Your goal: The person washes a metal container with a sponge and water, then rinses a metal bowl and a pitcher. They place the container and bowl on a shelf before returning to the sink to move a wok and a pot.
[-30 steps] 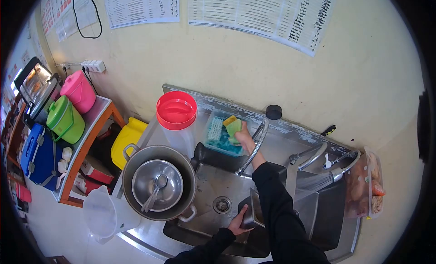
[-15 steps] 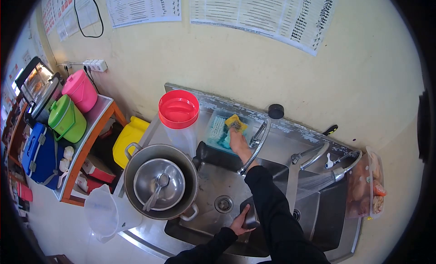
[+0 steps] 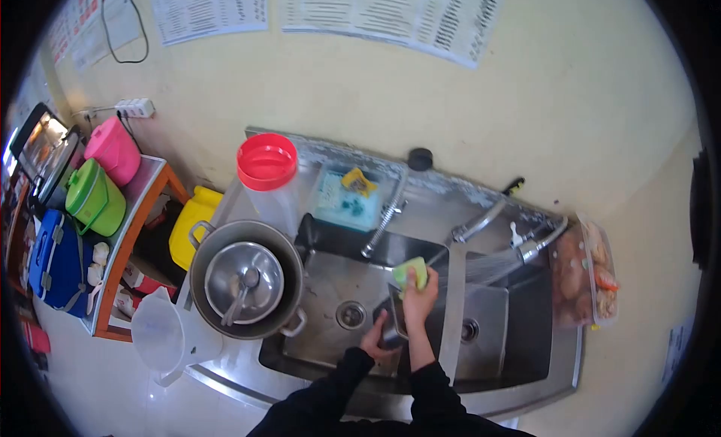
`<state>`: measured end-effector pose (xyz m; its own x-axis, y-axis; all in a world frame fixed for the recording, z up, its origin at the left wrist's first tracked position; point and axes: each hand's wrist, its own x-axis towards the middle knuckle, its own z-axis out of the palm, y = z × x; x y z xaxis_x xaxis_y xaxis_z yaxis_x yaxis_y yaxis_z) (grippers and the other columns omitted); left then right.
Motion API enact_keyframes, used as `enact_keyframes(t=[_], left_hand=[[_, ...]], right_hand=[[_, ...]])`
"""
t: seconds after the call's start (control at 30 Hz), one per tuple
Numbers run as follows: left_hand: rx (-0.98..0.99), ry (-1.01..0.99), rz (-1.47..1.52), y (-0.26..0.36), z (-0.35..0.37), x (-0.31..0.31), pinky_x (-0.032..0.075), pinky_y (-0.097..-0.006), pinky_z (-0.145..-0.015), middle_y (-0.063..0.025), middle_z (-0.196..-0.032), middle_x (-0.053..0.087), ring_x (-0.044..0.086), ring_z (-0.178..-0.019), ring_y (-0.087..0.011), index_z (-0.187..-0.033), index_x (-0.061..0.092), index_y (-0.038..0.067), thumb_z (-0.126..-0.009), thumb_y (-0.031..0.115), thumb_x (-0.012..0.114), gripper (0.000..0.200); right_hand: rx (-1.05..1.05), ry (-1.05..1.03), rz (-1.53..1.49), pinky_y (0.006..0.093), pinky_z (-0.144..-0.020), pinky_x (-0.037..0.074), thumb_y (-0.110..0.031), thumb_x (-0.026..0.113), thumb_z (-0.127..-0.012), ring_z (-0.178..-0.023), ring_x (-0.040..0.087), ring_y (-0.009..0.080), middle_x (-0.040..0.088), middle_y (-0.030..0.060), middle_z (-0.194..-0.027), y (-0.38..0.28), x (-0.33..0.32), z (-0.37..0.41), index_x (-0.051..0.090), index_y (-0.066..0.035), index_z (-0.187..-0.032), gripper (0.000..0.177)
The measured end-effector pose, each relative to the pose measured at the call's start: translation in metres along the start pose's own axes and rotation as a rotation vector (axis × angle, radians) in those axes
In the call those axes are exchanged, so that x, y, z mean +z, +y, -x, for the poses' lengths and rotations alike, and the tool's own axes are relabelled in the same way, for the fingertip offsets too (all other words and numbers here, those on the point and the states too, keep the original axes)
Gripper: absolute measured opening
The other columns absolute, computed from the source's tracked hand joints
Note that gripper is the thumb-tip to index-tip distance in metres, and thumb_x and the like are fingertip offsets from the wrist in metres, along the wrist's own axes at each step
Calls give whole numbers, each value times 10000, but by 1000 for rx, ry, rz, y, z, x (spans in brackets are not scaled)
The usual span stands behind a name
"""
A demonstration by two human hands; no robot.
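My left hand (image 3: 377, 340) is closed on a dark metal container (image 3: 393, 333), which is tilted over the left basin (image 3: 323, 287) of the sink. Just above that container, my right hand (image 3: 420, 300) grips a yellow-green sponge (image 3: 409, 272). A plastic tub (image 3: 324, 211) with bluish soapy liquid stands behind the basin. In it lies a yellow scouring pad (image 3: 358, 183). Water sprays from a hose faucet (image 3: 529, 251) into the right basin (image 3: 526, 332).
Left of the basin a large pot (image 3: 294, 268) holds a steel bowl (image 3: 263, 298) with spoons (image 3: 242, 298). Red-rimmed plastic containers (image 3: 268, 185) stand behind it. A clear pitcher (image 3: 161, 335) is at the left edge. A food-filled plastic box (image 3: 574, 275) sits far right.
My right hand has come back from the soapy tub to the metal container, now with the yellow-green sponge. The yellow pad stays in the tub. The view has shifted slightly.
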<state>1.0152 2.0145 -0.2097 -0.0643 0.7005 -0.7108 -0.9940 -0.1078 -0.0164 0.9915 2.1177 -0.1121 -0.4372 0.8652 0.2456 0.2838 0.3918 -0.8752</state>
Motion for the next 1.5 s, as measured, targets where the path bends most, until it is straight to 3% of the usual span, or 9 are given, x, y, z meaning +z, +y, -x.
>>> enact_keyframes(t=[0.1, 0.4, 0.53, 0.77, 0.97, 1.13, 1.33, 1.43, 1.5], left_hand=[[103, -177, -30, 6, -2, -10, 495, -362, -777, -13, -1025, 611, 608, -863, -205, -1167, 531, 150, -809, 548, 582, 538], [967, 202, -800, 3, 18, -10, 464, -289, -814, -97, -1062, 605, 582, -932, -153, -1218, 481, 13, -792, 304, 701, 562], [975, 258, -700, 27, 34, 10, 471, -279, -798, -107, -1049, 613, 588, -920, -156, -1237, 471, 2, -789, 289, 704, 581], [1035, 158, -751, 5, 21, -3, 441, -272, -858, -89, -1105, 600, 565, -973, -137, -1290, 441, 16, -802, 295, 698, 618], [990, 80, -563, 38, 22, 14, 469, -261, -777, -70, -1016, 625, 579, -890, -120, -1175, 543, 21, -814, 273, 688, 464], [660, 82, -494, 39, 51, 30, 494, -282, -628, -23, -882, 637, 596, -731, -111, -992, 626, 47, -798, 362, 689, 376], [663, 120, -524, 30, 38, 14, 486, -273, -626, -25, -862, 635, 587, -695, -109, -983, 636, 39, -797, 408, 676, 415], [680, 110, -562, 34, 31, 8, 481, -275, -645, -32, -870, 630, 579, -717, -105, -969, 644, 29, -798, 419, 670, 427], [634, 104, -602, 40, 30, -1, 483, -278, -641, -36, -882, 630, 584, -732, -111, -958, 645, 22, -800, 423, 665, 431]], right_hand=[[73, -45, 42, 369, -803, 449, -184, 620, -833, -897, 599, 316, 606, 180, -947, 39, -47, 43, 538, -21, -1051, 285], [618, -290, -269, 431, -783, 429, -323, 457, -927, -910, 598, 335, 611, 220, -830, 62, -3, 20, 580, 38, -911, 382], [197, -423, -86, 393, -840, 427, -463, 352, -949, -982, 579, 325, 619, 211, -1006, 44, -12, 72, 557, 55, -1060, 568], [1112, -610, -957, 437, -906, 439, -597, 349, -890, -1020, 566, 311, 579, 168, -1118, 65, -6, 1, 518, -38, -1150, 639], [604, -728, -574, 318, -798, 457, -646, 463, -824, -952, 591, 185, 604, 116, -1052, 34, -22, 62, 547, -32, -1170, 710], [-872, -752, 240, 359, -836, 450, -611, 621, -707, -960, 604, 298, 625, 188, -997, 54, -59, 73, 579, -9, -1092, 716], [-180, -1070, -52, 387, -887, 430, -443, 735, -664, -1005, 573, 341, 593, 192, -1064, 34, -64, 77, 546, 9, -1109, 662], [-184, -777, -386, 393, -880, 435, -366, 769, -635, -1006, 566, 358, 571, 189, -1103, 37, -61, 103, 489, 11, -1182, 721], [-533, -911, 26, 389, -882, 442, -327, 733, -688, -1067, 536, 342, 544, 176, -1164, 53, -75, 104, 467, -14, -1217, 669]])
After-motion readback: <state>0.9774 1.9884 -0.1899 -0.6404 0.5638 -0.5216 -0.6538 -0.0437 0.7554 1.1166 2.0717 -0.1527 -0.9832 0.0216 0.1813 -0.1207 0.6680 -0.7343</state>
